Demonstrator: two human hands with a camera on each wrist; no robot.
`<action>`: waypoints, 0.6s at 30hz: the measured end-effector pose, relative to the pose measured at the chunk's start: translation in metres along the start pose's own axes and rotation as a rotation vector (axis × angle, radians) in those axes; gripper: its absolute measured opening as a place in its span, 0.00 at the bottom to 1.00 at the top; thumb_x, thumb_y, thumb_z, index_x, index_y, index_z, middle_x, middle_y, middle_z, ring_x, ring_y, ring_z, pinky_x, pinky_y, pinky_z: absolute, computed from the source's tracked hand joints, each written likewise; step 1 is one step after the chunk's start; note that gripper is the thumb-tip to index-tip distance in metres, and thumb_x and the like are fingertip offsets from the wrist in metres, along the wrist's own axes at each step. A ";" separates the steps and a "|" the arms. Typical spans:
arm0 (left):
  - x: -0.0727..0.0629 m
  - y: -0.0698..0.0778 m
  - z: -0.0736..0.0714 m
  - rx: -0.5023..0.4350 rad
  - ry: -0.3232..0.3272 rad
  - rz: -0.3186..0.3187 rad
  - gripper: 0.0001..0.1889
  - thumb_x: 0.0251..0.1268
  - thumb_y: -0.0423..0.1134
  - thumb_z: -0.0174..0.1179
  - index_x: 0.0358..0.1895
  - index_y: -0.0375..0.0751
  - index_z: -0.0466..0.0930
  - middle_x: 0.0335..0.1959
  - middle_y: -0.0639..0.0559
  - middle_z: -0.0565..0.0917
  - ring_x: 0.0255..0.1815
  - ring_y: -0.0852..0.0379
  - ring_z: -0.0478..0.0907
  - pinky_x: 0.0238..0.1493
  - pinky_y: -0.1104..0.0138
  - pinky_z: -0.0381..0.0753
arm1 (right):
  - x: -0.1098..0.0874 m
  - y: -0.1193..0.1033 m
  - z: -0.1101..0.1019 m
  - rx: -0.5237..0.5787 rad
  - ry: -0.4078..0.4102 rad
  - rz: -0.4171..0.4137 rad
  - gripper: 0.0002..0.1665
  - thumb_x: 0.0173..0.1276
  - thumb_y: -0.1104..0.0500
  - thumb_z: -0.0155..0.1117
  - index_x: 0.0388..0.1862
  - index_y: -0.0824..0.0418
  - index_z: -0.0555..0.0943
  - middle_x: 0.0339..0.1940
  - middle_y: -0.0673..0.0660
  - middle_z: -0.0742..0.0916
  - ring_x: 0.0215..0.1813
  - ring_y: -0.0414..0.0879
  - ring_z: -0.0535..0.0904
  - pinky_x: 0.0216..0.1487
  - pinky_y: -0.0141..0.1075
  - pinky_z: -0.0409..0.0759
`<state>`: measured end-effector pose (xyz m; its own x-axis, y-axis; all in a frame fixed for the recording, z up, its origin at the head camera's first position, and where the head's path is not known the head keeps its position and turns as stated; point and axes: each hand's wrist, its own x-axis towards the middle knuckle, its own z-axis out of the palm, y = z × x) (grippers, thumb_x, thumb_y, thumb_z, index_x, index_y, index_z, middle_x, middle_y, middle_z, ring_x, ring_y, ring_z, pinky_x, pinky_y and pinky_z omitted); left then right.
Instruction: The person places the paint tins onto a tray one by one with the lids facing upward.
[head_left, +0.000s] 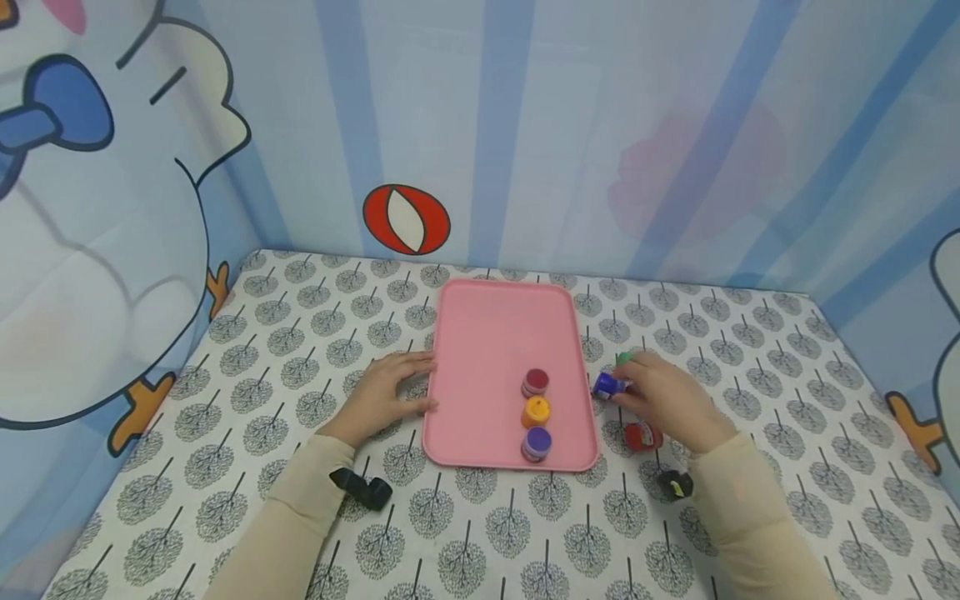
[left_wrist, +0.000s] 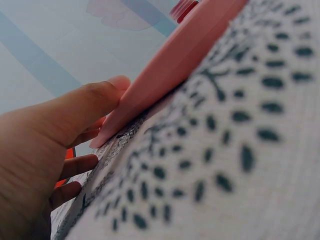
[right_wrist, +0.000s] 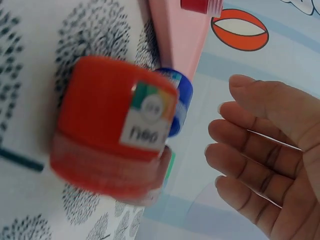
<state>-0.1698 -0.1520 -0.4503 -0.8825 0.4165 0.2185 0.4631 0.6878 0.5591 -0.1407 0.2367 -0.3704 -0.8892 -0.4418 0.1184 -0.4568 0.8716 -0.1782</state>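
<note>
A pink tray lies on the table, and my left hand rests at its left edge. In the left wrist view the thumb touches the tray's rim, with the other fingers spread beside it. My right hand is right of the tray, close over a small blue jar. Its fingers are loosely bent and nothing is between them in the right wrist view. A red jar stands nearer the wrist, and a green item shows partly behind the hand.
On the tray's right side, a dark red jar, an orange jar and a purple-lidded jar stand in a line. A tree-patterned cloth covers the table, and a printed curtain hangs behind.
</note>
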 end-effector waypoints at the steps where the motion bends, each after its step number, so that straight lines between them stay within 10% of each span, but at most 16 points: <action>1: 0.000 0.000 0.000 -0.002 -0.002 -0.004 0.33 0.52 0.52 0.70 0.63 0.46 0.75 0.69 0.51 0.73 0.70 0.45 0.67 0.72 0.45 0.61 | -0.002 0.001 0.000 0.004 0.001 -0.002 0.14 0.57 0.59 0.72 0.41 0.63 0.83 0.37 0.56 0.85 0.39 0.47 0.82 0.44 0.43 0.84; 8: 0.000 -0.002 0.001 -0.004 -0.004 -0.007 0.34 0.52 0.53 0.70 0.63 0.46 0.75 0.69 0.52 0.73 0.70 0.45 0.67 0.72 0.45 0.61 | -0.011 0.004 -0.005 0.050 -0.072 0.060 0.14 0.60 0.57 0.69 0.43 0.60 0.83 0.48 0.63 0.86 0.52 0.59 0.82 0.55 0.55 0.80; 18: 0.001 -0.005 0.003 -0.001 0.000 -0.001 0.33 0.52 0.53 0.69 0.63 0.47 0.75 0.69 0.52 0.73 0.70 0.46 0.68 0.71 0.45 0.62 | -0.025 0.016 -0.006 0.170 -0.133 0.118 0.17 0.61 0.55 0.68 0.48 0.60 0.83 0.39 0.52 0.87 0.39 0.43 0.82 0.43 0.45 0.84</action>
<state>-0.1728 -0.1537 -0.4555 -0.8830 0.4159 0.2176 0.4619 0.6876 0.5601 -0.1258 0.2628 -0.3698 -0.9268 -0.3734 -0.0407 -0.3374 0.8752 -0.3467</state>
